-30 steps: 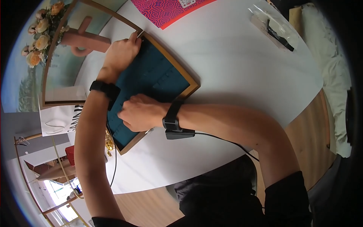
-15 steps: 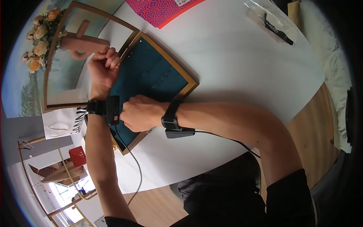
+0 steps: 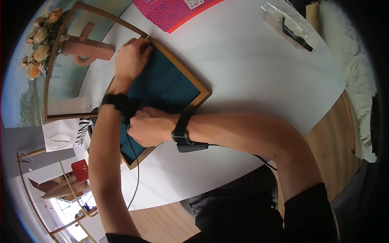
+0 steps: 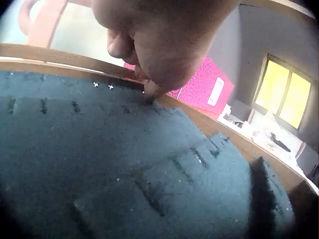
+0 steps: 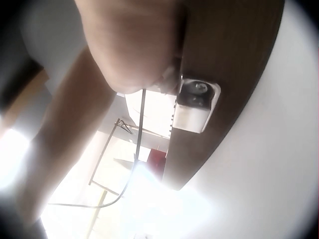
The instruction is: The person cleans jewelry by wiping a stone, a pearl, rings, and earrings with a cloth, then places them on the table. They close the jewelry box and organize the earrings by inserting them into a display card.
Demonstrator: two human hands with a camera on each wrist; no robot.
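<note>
A shallow wooden case point(image 3: 184, 71) lies open on the table, lined in dark teal fabric point(image 4: 94, 149) with rows of short slits. Its framed clear lid stands raised on the left. My left hand point(image 3: 131, 60) is at the far corner, fingers bent down; in the left wrist view a fingertip point(image 4: 152, 93) touches the lining beside the wooden rim, near tiny white studs point(image 4: 103, 85). What it pinches, if anything, is hidden. My right hand point(image 3: 152, 126) rests curled over the near part of the case, beside a metal clasp point(image 5: 195, 104); its palm is hidden.
Behind the lid are a pink vase-like object point(image 3: 91, 48) and peach flowers point(image 3: 40, 52). A pink patterned sheet point(image 3: 170, 14) lies at the table's back, a clear plastic bag with a black strip point(image 3: 298, 36) at the back right. A cable hangs from my left wrist.
My left hand first drew back from the far corner with its curled fingers turned up, then returned there, palm down. My right hand has hardly moved.
</note>
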